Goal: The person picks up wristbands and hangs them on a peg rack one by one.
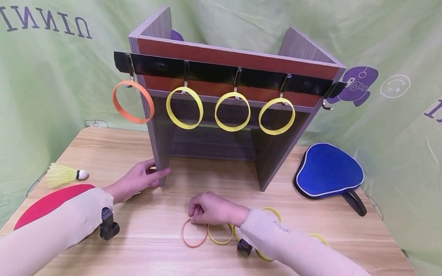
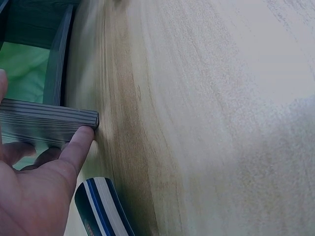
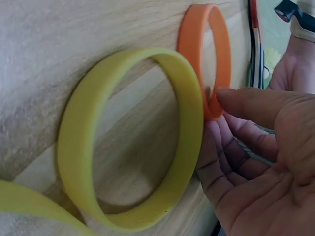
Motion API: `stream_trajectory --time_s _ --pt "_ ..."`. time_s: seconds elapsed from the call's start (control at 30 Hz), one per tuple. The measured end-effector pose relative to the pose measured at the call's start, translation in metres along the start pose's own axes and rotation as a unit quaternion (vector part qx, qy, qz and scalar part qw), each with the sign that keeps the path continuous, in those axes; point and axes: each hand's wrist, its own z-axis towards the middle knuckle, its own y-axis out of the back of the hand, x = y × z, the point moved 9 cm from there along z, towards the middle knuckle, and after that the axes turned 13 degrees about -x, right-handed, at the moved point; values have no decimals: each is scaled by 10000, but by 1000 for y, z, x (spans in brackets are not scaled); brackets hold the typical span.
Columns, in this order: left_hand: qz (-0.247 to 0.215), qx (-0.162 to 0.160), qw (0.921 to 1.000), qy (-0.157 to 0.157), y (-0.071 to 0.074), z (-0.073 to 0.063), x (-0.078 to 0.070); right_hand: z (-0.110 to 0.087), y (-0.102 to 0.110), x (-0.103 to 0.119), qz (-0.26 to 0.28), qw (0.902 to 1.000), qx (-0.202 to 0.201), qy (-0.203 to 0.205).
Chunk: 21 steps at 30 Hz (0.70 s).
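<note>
My left hand (image 1: 135, 181) grips the lower front edge of the left side panel (image 2: 47, 115) of a grey wood-grain stand, thumb against the edge and fingers behind it. On the table in front of the stand, my right hand (image 1: 216, 210) pinches an orange silicone wristband (image 3: 191, 44) at its far rim, with the thumb at the inside and fingers outside. A yellow wristband (image 3: 74, 142) lies right beside it, close to the fingers. More yellow wristbands lie farther right, partly covered by my right forearm.
Hooks on a black strip (image 1: 216, 73) across the stand hold one orange band (image 1: 133, 119) and three yellow bands (image 1: 182, 126); the rightmost hook (image 1: 327, 106) is bare. A red paddle (image 1: 55, 200) and a shuttlecock (image 1: 61, 174) lie left, a blue paddle case (image 1: 328, 171) right.
</note>
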Motion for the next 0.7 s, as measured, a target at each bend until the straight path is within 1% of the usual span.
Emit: stream_trajectory --time_s 0.13,0.2,0.33,0.53,0.6,0.7 --pt "4 -18 10000 40 0 1 1 1 -2 1 -275 9996 11 102" --pt "29 -18 10000 33 0 1 1 2 -1 2 -389 9990 -7 219" --pt "36 -35 10000 14 0 1 1 2 2 3 -426 9985 -59 339" --pt "-1 -13 10000 10 1 0 2 1 9 4 -144 9992 -120 352" --pt "-12 -13 10000 -2 1 0 2 0 12 3 42 9994 -107 322" --pt "-44 -19 10000 -23 1 0 2 -3 16 0 425 9989 -78 175"
